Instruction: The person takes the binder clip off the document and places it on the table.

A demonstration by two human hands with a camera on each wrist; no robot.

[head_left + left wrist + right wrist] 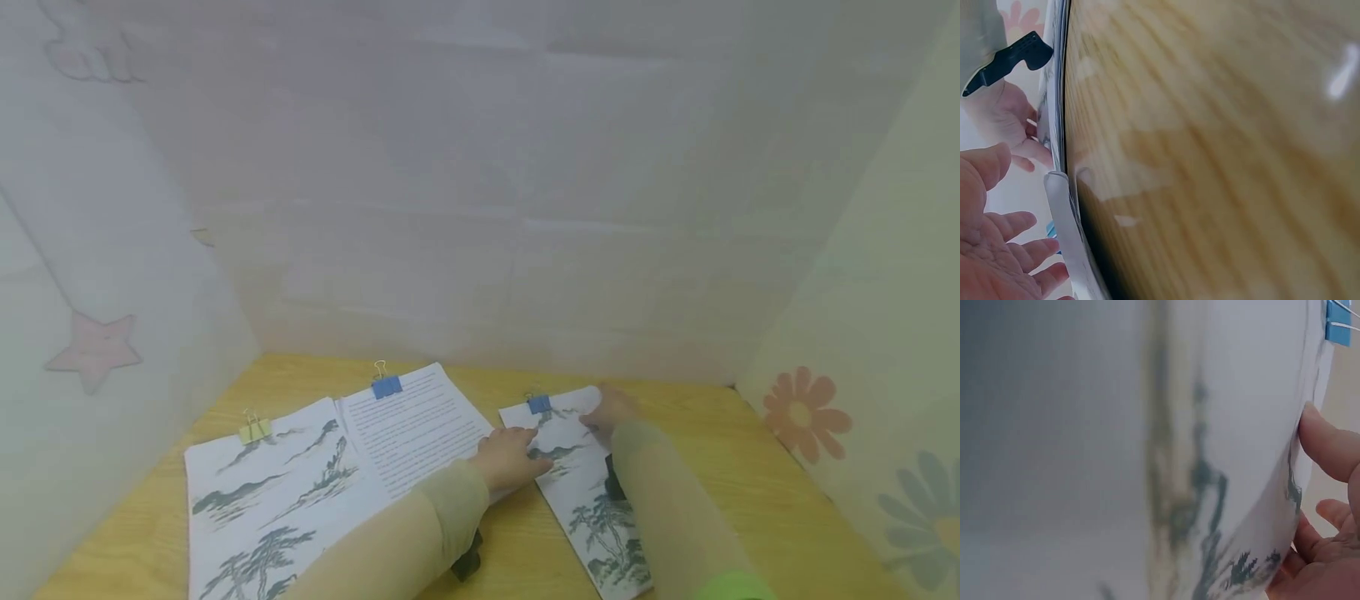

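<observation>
A clipped stack of paper (573, 487) printed with ink landscape lies at the right, a blue binder clip (538, 404) at its top edge. My right hand (611, 408) is at its upper right corner; in the right wrist view, the thumb (1325, 440) lies on the printed face with other fingers behind the paper's edge. My left hand (512, 458) reaches over the stack's left side, fingers loosely spread. Seen from the left wrist, its fingers (1035, 250) are apart and near the paper's edge (1066, 219), holding nothing.
To the left lies an opened clipped document: a landscape page (247, 492) with a yellow binder clip (255, 430), and a text page (412, 425) with a blue binder clip (387, 386). All rest on a wooden table (712, 442) before pale sheet-covered walls (487, 208).
</observation>
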